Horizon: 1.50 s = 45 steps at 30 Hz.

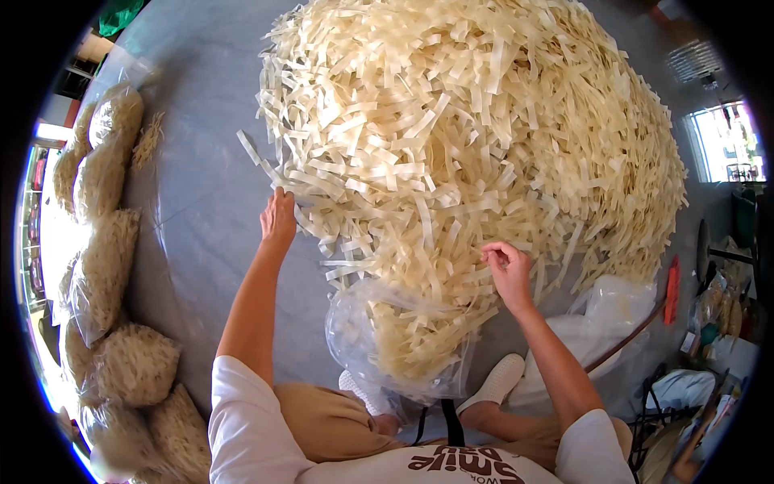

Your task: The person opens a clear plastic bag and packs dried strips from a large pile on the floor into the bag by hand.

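Note:
A large heap of flat, pale strips [484,129], which look like dried noodles, covers the middle of the grey sheet. My left hand [280,216] is at the heap's left edge, its fingers closed against a few outlying strips. Over the heap's near side, my right hand [509,270] has its thumb and fingers pinched together; anything between them is too small to make out. Between my feet lies a clear plastic bag [347,327], its mouth toward the heap, with strips inside. Neither hand touches the bag.
Filled clear bags [103,262] line the left side of the grey sheet [205,194]. At the right lie crumpled clear plastic [617,302] and a long stick [625,343] beside a red object [672,290]. My white shoes [500,377] flank the bag.

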Motion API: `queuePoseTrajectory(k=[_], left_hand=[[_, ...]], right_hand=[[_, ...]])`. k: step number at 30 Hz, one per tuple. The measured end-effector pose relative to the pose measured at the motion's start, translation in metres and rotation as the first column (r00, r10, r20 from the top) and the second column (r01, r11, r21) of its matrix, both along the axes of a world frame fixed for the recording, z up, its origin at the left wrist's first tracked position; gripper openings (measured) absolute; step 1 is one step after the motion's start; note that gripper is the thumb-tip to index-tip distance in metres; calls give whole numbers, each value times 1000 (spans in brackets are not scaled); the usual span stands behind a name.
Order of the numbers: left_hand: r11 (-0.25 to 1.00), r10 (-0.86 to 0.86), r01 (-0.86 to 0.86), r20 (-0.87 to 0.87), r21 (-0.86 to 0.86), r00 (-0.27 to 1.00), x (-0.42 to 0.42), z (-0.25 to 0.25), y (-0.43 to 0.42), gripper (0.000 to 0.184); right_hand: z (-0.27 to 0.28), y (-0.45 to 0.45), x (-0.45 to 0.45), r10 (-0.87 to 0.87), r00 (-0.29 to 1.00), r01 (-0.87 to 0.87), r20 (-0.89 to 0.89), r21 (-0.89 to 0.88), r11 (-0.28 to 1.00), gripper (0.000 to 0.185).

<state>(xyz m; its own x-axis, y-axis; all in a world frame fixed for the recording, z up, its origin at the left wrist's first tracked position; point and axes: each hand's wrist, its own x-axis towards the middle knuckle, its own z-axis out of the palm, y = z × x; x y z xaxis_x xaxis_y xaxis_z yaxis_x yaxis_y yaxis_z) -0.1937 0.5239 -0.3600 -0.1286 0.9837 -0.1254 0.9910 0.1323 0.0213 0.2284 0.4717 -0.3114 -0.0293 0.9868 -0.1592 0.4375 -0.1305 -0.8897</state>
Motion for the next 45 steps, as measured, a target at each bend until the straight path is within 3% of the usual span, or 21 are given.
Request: queuePoseTrajectory(k=[1,3,4,7,10,14,17,18,22,25,30,33,34,35,36,38,39,40,42,44,45], left_hand=[[1000,-3,3,0,1,1000,3,8,1,14],[983,-75,35,225,179,971,15,24,4,11],[983,-75,34,227,182,971,26,34,6,11],[958,-253,119,577,260,777,73,48,12,7],[920,-392,255,701,298,596,112,36,25,2],[948,-304,290,654,134,693,146,14,31,7],[928,-353,369,438,52,827,155,11,26,10],[926,-358,375,439,52,824,157,16,24,10],[953,-302,254,469,165,830,149,41,26,7],[901,-342,107,536,420,772,138,59,31,7],[872,-326,7,571,489,753,122,96,28,6],[837,-334,-144,701,528,631,106,112,26,11],[875,-221,-248,799,415,559,92,107,27,11],[899,-9,-400,923,175,384,76,103,27,11],[872,4,-477,973,110,232,52,96,28,14],[645,75,-764,995,-2,60,-23,82,22,19],[375,-69,-920,987,-111,-147,-79,61,18,25],[163,-288,-937,893,-309,-345,-149,24,1,31],[-93,-211,-931,921,-352,-327,-130,55,-28,37],[78,-90,-906,902,-416,-422,-148,7,-56,56],[83,-83,-901,898,-425,-431,-138,4,-58,56]], right_hand=[[1,0,-4,1,1000,-1,0,-7,1000,11],[2,2,-12,2,1000,-2,1,-12,1000,11],[1,2,-16,7,1000,-7,8,-24,1000,11],[-5,3,-26,-2,1000,2,7,-12,1000,11],[-8,1,-33,-47,998,47,-29,12,999,11],[-8,-11,-27,-138,984,141,-114,23,990,11],[-13,-26,-17,-199,966,201,-167,-6,980,11],[-12,-31,-15,-206,964,208,-166,-7,978,11],[-17,-39,-11,-246,950,242,-193,-41,969,12],[-20,-38,-9,-264,940,262,-216,-39,964,12],[-18,-26,-15,-257,935,261,-244,-15,965,12],[-12,-20,-20,-252,931,255,-265,-21,967,11],[-11,-19,-19,-250,935,253,-252,-18,967,11],[-12,-18,-18,-249,939,253,-238,-15,967,12],[-13,-16,-15,-248,937,252,-245,-15,967,12],[-20,-11,-6,-234,948,256,-216,82,963,13],[-25,-8,2,-241,945,264,-221,81,961,13],[-31,-6,11,-280,950,298,-140,123,947,14],[-33,-2,19,-318,946,323,-58,165,932,15],[-31,1,23,-472,863,496,-180,127,859,18],[-32,0,30,-470,872,485,-136,123,866,23]])
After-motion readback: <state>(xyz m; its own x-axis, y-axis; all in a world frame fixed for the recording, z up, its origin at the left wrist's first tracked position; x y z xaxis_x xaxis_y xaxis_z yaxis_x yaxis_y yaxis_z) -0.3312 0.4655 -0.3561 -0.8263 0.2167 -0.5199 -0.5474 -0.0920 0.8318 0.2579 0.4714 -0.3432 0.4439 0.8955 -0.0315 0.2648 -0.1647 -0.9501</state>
